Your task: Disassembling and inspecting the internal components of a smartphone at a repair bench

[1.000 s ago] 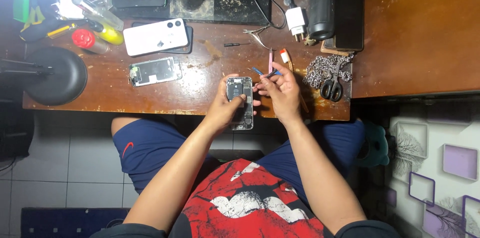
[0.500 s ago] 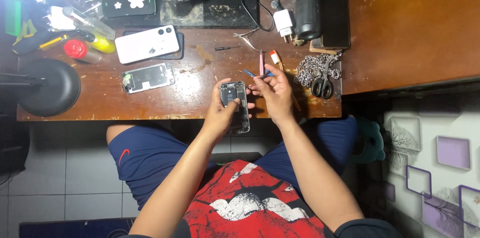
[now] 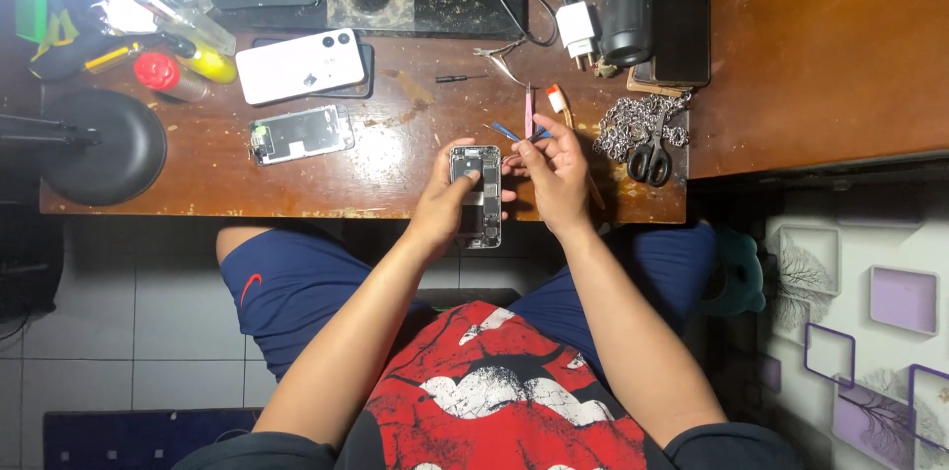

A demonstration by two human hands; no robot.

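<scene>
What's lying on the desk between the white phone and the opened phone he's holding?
In the head view, between the white phone and the opened phone in the left hand lies a detached phone screen.

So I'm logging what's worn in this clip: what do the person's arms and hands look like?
Both forearms are bare, with no gloves, watch or rings visible on the left hand or right hand. Dark short sleeves show at the shoulders of a red printed shirt.

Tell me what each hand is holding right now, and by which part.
The left hand grips the opened phone along its left edge. The right hand pinches a blue-handled tool near its tip end.
</scene>
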